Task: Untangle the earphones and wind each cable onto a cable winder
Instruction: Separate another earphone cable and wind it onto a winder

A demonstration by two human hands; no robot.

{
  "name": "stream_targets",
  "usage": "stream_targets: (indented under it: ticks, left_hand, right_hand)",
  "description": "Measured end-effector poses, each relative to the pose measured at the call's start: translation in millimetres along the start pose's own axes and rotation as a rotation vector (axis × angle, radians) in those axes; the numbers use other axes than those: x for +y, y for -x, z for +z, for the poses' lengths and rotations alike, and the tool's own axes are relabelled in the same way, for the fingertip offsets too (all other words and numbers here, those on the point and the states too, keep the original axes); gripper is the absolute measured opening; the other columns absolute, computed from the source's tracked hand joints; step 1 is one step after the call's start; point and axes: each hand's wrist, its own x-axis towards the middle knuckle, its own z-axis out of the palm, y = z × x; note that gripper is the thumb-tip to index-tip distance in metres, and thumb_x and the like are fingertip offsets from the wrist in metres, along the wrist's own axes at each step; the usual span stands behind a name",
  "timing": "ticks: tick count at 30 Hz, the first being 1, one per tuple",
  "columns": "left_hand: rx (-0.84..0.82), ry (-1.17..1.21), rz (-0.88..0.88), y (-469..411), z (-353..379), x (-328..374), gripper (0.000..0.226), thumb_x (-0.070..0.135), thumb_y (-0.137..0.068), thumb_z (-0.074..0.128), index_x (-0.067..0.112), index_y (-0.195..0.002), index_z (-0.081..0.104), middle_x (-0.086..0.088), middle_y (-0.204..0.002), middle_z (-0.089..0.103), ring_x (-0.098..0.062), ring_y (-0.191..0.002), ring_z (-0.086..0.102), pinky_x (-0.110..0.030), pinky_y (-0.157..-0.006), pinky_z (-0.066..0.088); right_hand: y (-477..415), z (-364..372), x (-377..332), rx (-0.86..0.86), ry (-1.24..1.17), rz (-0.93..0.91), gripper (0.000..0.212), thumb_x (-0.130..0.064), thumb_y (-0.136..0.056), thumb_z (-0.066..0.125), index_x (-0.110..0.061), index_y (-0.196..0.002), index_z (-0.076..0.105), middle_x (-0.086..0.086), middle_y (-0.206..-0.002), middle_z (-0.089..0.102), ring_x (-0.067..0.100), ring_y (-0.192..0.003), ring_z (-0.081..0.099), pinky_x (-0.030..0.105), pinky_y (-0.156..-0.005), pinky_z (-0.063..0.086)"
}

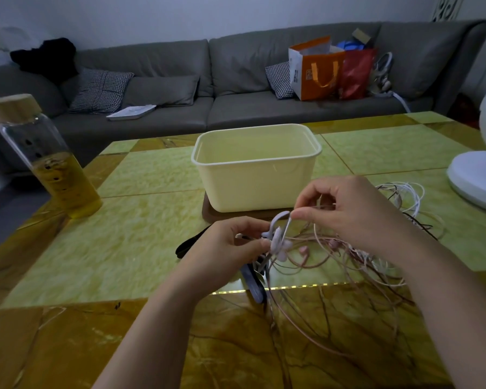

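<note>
My left hand (230,245) pinches a pale lilac cable winder (278,242) just above the table, in front of the cream tub. My right hand (345,209) pinches a thin pink earphone cable (288,224) right at the winder's top. The rest of the pink cable (320,265) trails in loose loops to the right and toward me, with small pink earbuds (303,250) among them. A tangle of white and dark cables (404,200) lies behind my right wrist. A grey-blue winder (254,284) and a black strap-like piece (190,244) lie under my left hand.
A cream plastic tub (256,167) stands on a brown mat at the table's middle. At far left is a glass bottle (48,161) of yellow liquid with a wooden lid. A white fan base (477,183) sits at right. A grey sofa (236,91) with bags runs behind.
</note>
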Motion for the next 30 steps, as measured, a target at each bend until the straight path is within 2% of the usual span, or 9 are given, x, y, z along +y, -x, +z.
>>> stream_targets:
  ticks: [5, 10, 14, 16, 18, 20, 24, 27, 30]
  left_hand:
    - [-0.044, 0.004, -0.001, 2, -2, 0, 0.020, 0.025, -0.090, 0.067, 0.035, -0.107, 0.070, 0.008, -0.096, 0.074, -0.016, -0.090, 0.071, -0.040, -0.087, 0.053]
    - [-0.152, 0.149, -0.020, 5, -6, 1, 0.022, 0.017, -0.091, 0.064, 0.027, -0.109, 0.071, 0.003, -0.098, 0.075, -0.012, -0.086, 0.068, -0.021, -0.071, 0.049]
    - [-0.229, 0.350, -0.035, 8, -5, 5, 0.023, 0.012, -0.090, 0.060, 0.014, -0.112, 0.069, 0.001, -0.095, 0.075, -0.008, -0.085, 0.069, -0.016, -0.069, 0.050]
    - [-0.259, 0.444, -0.031, 8, -4, 7, 0.025, 0.014, -0.085, 0.060, 0.012, -0.108, 0.069, 0.000, -0.090, 0.075, -0.008, -0.079, 0.070, -0.015, -0.065, 0.051]
    - [-0.273, 0.522, -0.021, 7, -4, 6, 0.029, 0.014, -0.082, 0.059, 0.009, -0.110, 0.068, -0.003, -0.092, 0.074, -0.011, -0.080, 0.070, -0.018, -0.066, 0.052]
    - [-0.267, 0.596, 0.002, 6, -5, 5, 0.028, 0.013, -0.083, 0.059, 0.010, -0.108, 0.071, -0.009, -0.098, 0.073, -0.017, -0.086, 0.070, -0.024, -0.072, 0.055]
    - [-0.164, 0.717, 0.020, 3, -3, 4, 0.027, 0.015, -0.082, 0.059, 0.010, -0.105, 0.072, -0.013, -0.099, 0.073, -0.023, -0.089, 0.071, -0.027, -0.074, 0.056]
    - [-0.069, 0.805, 0.031, 0, -1, 3, 0.032, 0.017, -0.083, 0.057, 0.007, -0.111, 0.068, -0.010, -0.100, 0.073, -0.019, -0.090, 0.071, -0.025, -0.075, 0.056]
    - [0.052, 0.998, -0.002, -4, 0, 1, 0.029, 0.015, -0.079, 0.057, 0.012, -0.104, 0.071, -0.007, -0.099, 0.074, -0.016, -0.088, 0.071, -0.027, -0.077, 0.058]
  right_hand:
    - [0, 5, 3, -0.014, -0.047, -0.005, 0.005, -0.028, -0.080, 0.072, -0.027, -0.076, 0.069, -0.017, -0.066, 0.062, -0.004, -0.060, 0.055, 0.010, -0.056, 0.044]
    - [-2, 8, 11, -0.054, -0.281, 0.135, 0.021, -0.042, -0.065, 0.071, -0.023, -0.073, 0.069, -0.009, -0.061, 0.064, 0.001, -0.055, 0.053, 0.016, -0.052, 0.045]
    - [-3, 16, 17, -0.131, -0.769, 0.279, 0.017, -0.024, -0.064, 0.070, -0.010, -0.071, 0.064, -0.007, -0.050, 0.056, 0.002, -0.039, 0.043, 0.012, -0.038, 0.035]
    - [-4, 23, 24, -0.174, -1.033, 0.352, 0.020, -0.027, -0.059, 0.078, -0.012, -0.066, 0.068, -0.006, -0.051, 0.055, 0.003, -0.039, 0.040, 0.015, -0.039, 0.035]
    - [-5, 32, 34, -0.234, -1.148, 0.386, 0.035, -0.035, -0.050, 0.090, -0.013, -0.071, 0.072, -0.004, -0.057, 0.056, 0.003, -0.044, 0.041, 0.019, -0.043, 0.039]
    - [-4, 42, 35, -0.290, -1.155, 0.432, 0.053, -0.038, -0.051, 0.091, -0.005, -0.085, 0.069, 0.001, -0.064, 0.058, 0.006, -0.049, 0.042, 0.018, -0.045, 0.040]
    - [0, 61, 22, -0.311, -1.117, 0.513, 0.036, -0.033, -0.061, 0.071, -0.008, -0.087, 0.063, -0.008, -0.054, 0.051, 0.004, -0.047, 0.036, 0.018, -0.049, 0.032]
    - [-1, 67, 20, -0.276, -1.032, 0.499, 0.041, -0.039, -0.061, 0.071, -0.008, -0.087, 0.061, -0.008, -0.054, 0.047, 0.006, -0.048, 0.031, 0.022, -0.051, 0.025]
    - [0, 68, 16, -0.274, -0.935, 0.462, 0.029, -0.039, -0.065, 0.068, -0.012, -0.074, 0.064, -0.004, -0.057, 0.050, 0.007, -0.045, 0.030, 0.024, -0.051, 0.022]
